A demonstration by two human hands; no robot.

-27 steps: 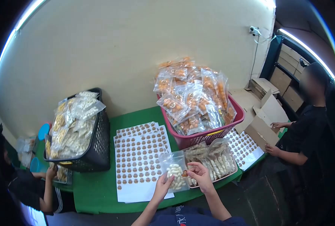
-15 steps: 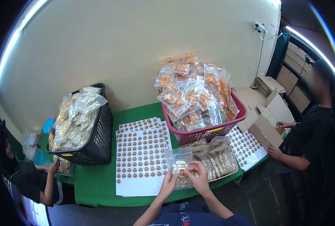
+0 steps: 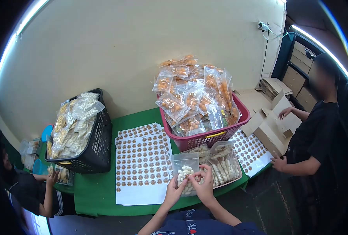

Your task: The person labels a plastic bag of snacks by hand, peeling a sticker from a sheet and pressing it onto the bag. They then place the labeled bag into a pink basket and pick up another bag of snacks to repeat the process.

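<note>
In the head view, my left hand [image 3: 174, 192] grips the left side of the clear bag [image 3: 185, 169], whose long axis runs up the view. Reaching in from the other side, my right hand [image 3: 204, 184], fingers narrowed, touches the small label [image 3: 187, 176] on its front; pinching or pressing, I cannot tell.

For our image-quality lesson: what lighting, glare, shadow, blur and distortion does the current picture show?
Head view, edges: dark, rounded corners, and the left light tube bows; head view, middle: glare streaks the clear orange-snack bags; a soft shadow falls on the wall beside the black basket; head view, right: the co-worker's head is blurred; head view, below: the held sticker is too small to read.
</note>
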